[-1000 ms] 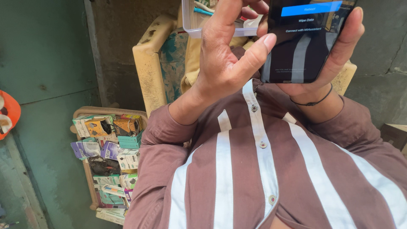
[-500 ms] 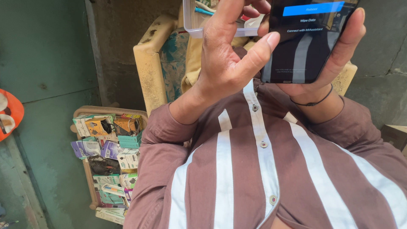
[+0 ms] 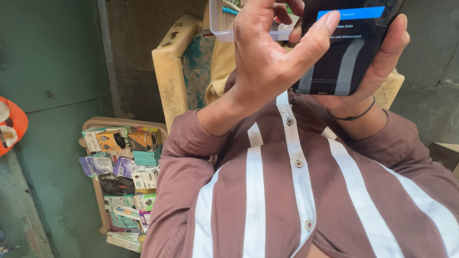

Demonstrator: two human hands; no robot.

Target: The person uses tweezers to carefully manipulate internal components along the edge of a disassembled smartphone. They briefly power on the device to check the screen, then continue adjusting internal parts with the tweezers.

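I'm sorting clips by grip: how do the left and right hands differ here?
The right hand wraps the dark phone from behind; the left hand only puts its thumb on the screen. The right wrist wears a thin black band; the left wrist is bare. Both touch the phone.

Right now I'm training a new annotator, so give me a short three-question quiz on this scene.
1. True or false: the right hand holds the dark phone.
2. Which digit of the left hand lies over the phone's screen? A) thumb B) little finger C) none
3. Fill in: the wooden rack of small boxes stands on the person's ____ side.

Key: 1 true; 2 A; 3 left.
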